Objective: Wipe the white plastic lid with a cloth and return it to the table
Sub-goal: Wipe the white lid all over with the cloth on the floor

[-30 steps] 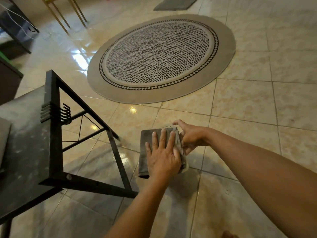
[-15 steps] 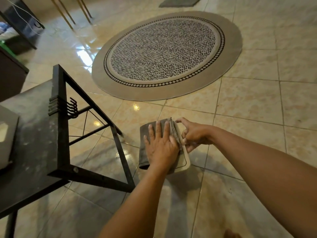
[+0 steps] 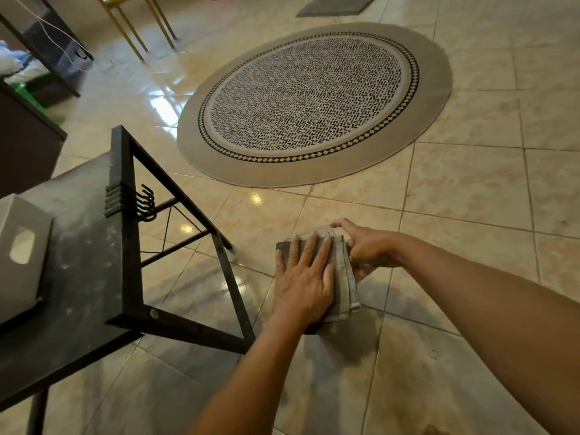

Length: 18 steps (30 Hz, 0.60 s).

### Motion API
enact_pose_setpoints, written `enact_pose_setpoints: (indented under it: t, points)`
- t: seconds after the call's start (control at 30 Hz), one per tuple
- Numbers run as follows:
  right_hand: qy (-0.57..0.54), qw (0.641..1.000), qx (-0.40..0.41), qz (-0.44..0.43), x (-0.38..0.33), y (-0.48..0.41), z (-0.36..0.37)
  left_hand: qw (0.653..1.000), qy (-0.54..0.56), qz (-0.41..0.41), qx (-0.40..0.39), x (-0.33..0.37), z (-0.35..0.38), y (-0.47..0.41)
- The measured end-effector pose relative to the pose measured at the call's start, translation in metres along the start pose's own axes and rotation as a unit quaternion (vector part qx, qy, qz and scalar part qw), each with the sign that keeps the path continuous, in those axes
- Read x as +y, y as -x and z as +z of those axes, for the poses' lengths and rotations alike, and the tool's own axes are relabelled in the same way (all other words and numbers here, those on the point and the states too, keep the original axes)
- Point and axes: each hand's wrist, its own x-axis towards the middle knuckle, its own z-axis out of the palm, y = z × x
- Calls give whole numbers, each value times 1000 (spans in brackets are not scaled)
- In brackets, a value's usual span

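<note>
The white plastic lid (image 3: 320, 230) is held in the air over the floor, right of the table. Only a thin strip of its far edge shows. A folded grey cloth (image 3: 342, 277) covers the remainder. My left hand (image 3: 306, 277) lies flat on the cloth, fingers spread, pressing it onto the lid. My right hand (image 3: 367, 249) grips the lid's right edge, with the index finger reaching over the far corner.
A dark metal-framed table (image 3: 81, 252) stands at the left, its corner close to my left hand, with black hooks (image 3: 146, 202) on its side. A white box (image 3: 18, 255) sits on it. A round patterned rug (image 3: 314, 105) lies on the tiled floor beyond.
My left hand has slid the cloth across the lid toward its near right side, covering the rim that showed there. The lid's far edge now peeks out. My right hand keeps its grip.
</note>
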Motion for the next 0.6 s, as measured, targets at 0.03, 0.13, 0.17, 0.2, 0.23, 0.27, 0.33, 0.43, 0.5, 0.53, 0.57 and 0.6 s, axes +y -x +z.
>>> enact_pose_setpoints:
  t: [0.03,0.13,0.17,0.2,0.23,0.27,0.33,0.43,0.5,0.53,0.57,0.6]
  points:
    - [3,1000,2,-1,-1,0,1,1000,-1,-5,3,-2,-3,-7]
    - [5,1000,10,-5,-1,0,2,999,7,-52,4,-8,-12,-19]
    - [6,1000,10,-6,-1,0,2,998,13,-58,7,-5,-10,-16]
    - [7,1000,7,-7,-1,1,2,998,19,-51,13,1,-5,-8]
    - [8,1000,3,-9,-1,2,1,999,22,-32,19,8,0,1]
    - [8,1000,1,-9,-1,3,1,1000,20,-10,22,14,6,10]
    - [12,1000,4,-9,-1,2,1,999,10,10,30,15,11,14]
    - [20,1000,14,-11,0,-1,2,999,25,-39,27,1,0,-7]
    - [18,1000,23,-12,0,-1,1,994,58,-86,21,-3,-6,-16]
    - [18,999,24,-12,0,0,1,993,63,-95,21,1,-4,-15]
    - [18,999,23,-12,0,0,0,994,58,-93,22,8,0,-9]
    - [16,1000,21,-12,0,1,0,995,46,-83,21,15,7,0]
